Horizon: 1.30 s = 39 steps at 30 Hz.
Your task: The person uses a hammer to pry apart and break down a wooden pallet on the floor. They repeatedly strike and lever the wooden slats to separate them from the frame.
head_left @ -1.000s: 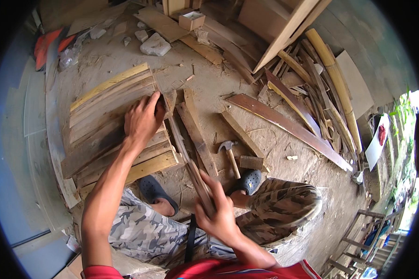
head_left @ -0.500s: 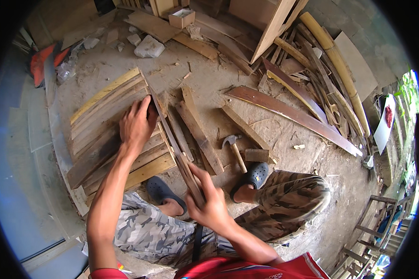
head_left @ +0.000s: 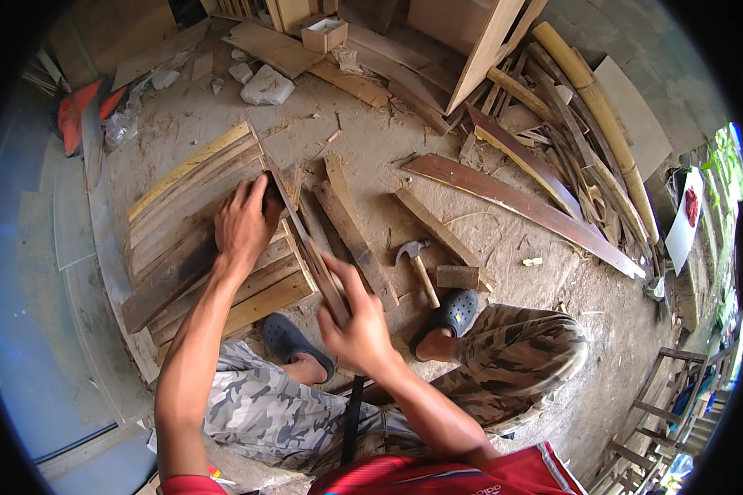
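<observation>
**A:** Where are your hands?

**B:** Your left hand (head_left: 243,224) lies left of centre in the frame, fingers curled over the edge of a stack of wooden slats (head_left: 202,239) on the dirt floor (head_left: 371,148). Your right hand (head_left: 359,330), just below centre, is closed around the near end of a long thin wooden strip (head_left: 297,227).

**A:** And where does that strip run?

**B:** It slants from your right hand up and left across the frame, passing just beside your left hand and over the stack's right edge.

**A:** What lies around you?

**B:** A hammer (head_left: 417,264) lies on the floor right of centre, just above your dark clog (head_left: 454,312). Loose planks (head_left: 520,202) stretch toward the right, and bamboo poles (head_left: 598,115) lie in the upper right.
</observation>
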Motion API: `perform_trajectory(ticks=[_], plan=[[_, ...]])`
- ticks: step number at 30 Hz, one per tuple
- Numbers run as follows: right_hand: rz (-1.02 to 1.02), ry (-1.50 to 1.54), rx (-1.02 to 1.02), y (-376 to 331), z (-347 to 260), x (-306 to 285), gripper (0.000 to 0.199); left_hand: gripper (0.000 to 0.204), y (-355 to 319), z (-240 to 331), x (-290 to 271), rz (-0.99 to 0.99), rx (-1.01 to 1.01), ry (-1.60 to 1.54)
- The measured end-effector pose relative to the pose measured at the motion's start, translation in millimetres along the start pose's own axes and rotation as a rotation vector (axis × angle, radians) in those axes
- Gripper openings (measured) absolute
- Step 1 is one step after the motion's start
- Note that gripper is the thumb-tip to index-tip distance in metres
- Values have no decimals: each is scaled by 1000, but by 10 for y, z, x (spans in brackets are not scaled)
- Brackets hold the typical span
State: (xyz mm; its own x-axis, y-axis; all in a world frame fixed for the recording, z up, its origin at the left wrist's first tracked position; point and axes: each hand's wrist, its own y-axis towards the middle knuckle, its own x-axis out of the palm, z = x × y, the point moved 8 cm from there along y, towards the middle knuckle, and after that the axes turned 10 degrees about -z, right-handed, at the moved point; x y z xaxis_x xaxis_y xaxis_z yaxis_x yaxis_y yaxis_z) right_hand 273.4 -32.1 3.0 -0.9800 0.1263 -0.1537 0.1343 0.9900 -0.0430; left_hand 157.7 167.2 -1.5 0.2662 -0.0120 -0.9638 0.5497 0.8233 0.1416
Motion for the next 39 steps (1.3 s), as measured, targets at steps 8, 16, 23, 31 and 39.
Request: perform_trajectory(ticks=[8,16,23,31,39], plan=[[-26,-67,74,-1112,68,-186,66,34,3,-5,-45,22,-73,11],[41,-44,11,-25,58,72,64,34,-17,-50,10,10,-86,5],[17,-175,-14,-1062,-162,-196,63,31,-11,-34,-35,104,-71,-56],[19,-159,24,79,-229,18,58,44,-35,-131,101,49,-79,-41],[-52,-196,133,-814,-386,-209,65,36,0,-21,30,42,-43,-117]])
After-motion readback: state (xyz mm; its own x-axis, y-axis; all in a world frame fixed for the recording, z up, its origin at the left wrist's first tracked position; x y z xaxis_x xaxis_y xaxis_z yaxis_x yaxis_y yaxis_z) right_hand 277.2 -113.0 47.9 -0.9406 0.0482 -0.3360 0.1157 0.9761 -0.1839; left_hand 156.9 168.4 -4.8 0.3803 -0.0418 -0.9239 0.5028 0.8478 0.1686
